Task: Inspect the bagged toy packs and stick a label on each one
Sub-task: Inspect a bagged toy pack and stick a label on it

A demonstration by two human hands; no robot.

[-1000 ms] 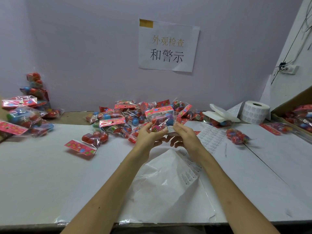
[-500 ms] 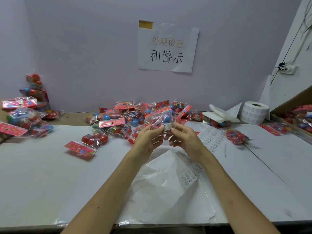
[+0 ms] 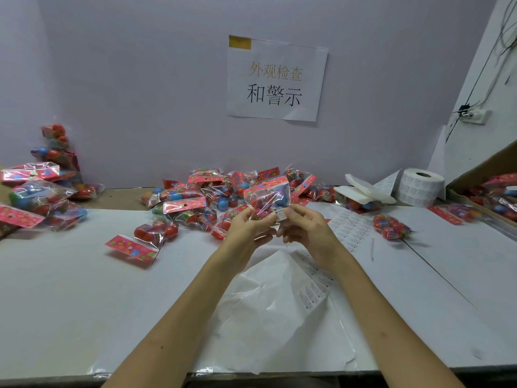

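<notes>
Both hands hold one clear bagged toy pack [image 3: 268, 197] with a pink header card above the table's middle. My left hand [image 3: 249, 228] grips its lower left part with curled fingers. My right hand [image 3: 305, 228] pinches the lower right corner, where a small white label [image 3: 282, 214] sits on the bag. A heap of similar packs [image 3: 201, 197] lies behind the hands against the wall. A sheet of small printed labels [image 3: 349, 228] lies flat just right of my right hand.
More packs [image 3: 39, 197] are piled at the far left, one single pack [image 3: 391, 226] lies at the right, and a cardboard box [image 3: 492, 191] with packs stands at the right edge. A label roll [image 3: 421, 186] and white foam pieces [image 3: 363, 190] sit back right. Crumpled backing paper [image 3: 274, 312] lies near me.
The held pack has turned and tilted slightly between my hands, and the white label now shows at its lower right corner under my right thumb. Both hands stayed nearly in place.
</notes>
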